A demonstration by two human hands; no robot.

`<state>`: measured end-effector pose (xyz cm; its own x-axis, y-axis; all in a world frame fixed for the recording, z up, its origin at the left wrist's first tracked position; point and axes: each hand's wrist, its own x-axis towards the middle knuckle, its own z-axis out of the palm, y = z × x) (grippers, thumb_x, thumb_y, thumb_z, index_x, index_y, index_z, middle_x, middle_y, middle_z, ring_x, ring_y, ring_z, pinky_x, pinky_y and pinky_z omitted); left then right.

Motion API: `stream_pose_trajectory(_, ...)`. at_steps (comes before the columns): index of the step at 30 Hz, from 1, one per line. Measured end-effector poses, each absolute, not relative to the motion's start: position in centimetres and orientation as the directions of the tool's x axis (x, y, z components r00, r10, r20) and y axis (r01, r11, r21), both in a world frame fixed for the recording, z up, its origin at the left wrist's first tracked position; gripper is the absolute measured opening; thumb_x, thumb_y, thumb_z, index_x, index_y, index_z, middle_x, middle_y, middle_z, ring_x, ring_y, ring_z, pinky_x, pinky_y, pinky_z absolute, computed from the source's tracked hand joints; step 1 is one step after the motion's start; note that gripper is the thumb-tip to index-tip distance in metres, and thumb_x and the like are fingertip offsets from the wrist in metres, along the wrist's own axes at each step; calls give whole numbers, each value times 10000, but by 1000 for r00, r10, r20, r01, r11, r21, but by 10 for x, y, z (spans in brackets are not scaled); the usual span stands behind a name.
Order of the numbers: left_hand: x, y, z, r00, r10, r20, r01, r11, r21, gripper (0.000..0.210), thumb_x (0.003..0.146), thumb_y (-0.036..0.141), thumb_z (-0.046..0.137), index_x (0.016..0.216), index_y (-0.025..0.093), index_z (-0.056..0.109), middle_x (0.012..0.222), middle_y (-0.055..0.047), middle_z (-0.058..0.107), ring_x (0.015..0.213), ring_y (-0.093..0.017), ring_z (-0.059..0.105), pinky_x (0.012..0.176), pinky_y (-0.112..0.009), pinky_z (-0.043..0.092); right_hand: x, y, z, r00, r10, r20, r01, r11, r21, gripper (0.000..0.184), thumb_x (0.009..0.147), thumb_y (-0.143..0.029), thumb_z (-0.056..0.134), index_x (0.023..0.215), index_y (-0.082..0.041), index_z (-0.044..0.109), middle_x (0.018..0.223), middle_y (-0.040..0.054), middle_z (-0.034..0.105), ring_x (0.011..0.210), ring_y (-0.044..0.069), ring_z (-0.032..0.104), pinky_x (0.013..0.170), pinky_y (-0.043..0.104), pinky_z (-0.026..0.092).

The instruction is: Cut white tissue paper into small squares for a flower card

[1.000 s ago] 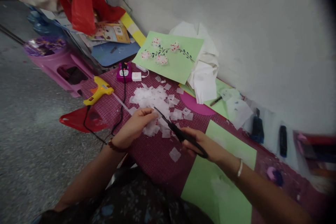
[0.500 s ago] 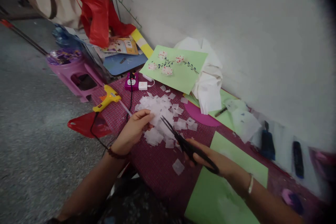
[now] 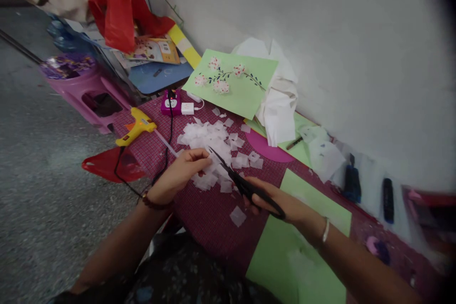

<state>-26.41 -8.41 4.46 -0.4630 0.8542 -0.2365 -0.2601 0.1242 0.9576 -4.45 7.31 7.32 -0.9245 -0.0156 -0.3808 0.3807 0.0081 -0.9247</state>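
My left hand (image 3: 183, 171) is closed in a pinch over the pile, on what looks like a small piece of thin white paper; its outline blends into the pile. Black-handled scissors (image 3: 237, 178) are in my right hand (image 3: 265, 197), with fingers through the handles. Their blades point up and left, the tips close beside my left fingertips and seemingly slightly parted. Under both hands lies a heap of cut white paper squares (image 3: 203, 135) on the dark red checked tabletop (image 3: 213, 228). One loose square (image 3: 238, 216) lies nearer my body.
A yellow glue gun (image 3: 137, 127) with a black cord lies at the left edge, near a purple power adapter (image 3: 171, 103). Behind the heap rests a green card with blossoms (image 3: 231, 97) against crumpled white paper (image 3: 281, 114). Another green sheet (image 3: 285, 256) lies under my right forearm.
The whole view has shifted slightly, so things sit further left and up. The scissor tips are now closer to my left fingertips. Both hands keep their grips.
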Motion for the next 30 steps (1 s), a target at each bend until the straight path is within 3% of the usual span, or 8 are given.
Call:
stream_pose_trajectory(5,-266,-86,41,-463,827,-318,-400,125,908,236,669,320,791,798,185,647,665,45,573,500,-70,503,470,-202,368,-47,71,69,-917,60,-395,394,-41,-918,643,850,-674,634,1224,-157,553,784,4,543,573,80,466,506,228,363)
stream_pose_trajectory(9,-265,-88,38,-424,844,-327,-450,117,885,280,615,294,840,742,171,623,557,72,513,436,-39,386,434,-187,283,-48,72,69,-898,92,-431,429,-40,-902,675,831,-693,638,1233,-158,553,759,-9,525,534,73,445,457,215,300)
stream_pose_trajectory(16,-266,-82,41,-568,758,-321,-448,42,893,235,622,310,816,672,161,641,543,51,527,462,-49,409,453,-191,278,-43,77,75,-926,139,-352,359,24,-933,719,888,-739,507,1337,-178,486,948,57,567,757,148,539,723,312,449)
stream_pose_trajectory(23,-268,-76,39,-545,781,-305,-382,93,919,217,676,355,775,670,167,666,549,31,550,467,-64,430,459,-204,283,-45,81,77,-930,-18,-368,360,163,-918,677,882,-685,574,1335,-186,505,971,57,551,834,174,522,761,320,461)
stream_pose_trajectory(30,-266,-70,38,-506,813,-289,-331,126,935,212,688,347,748,618,174,647,513,37,518,458,-69,418,459,-210,272,-53,75,65,-931,59,-360,365,129,-922,603,862,-573,651,1289,-166,527,952,49,550,806,165,502,723,311,446)
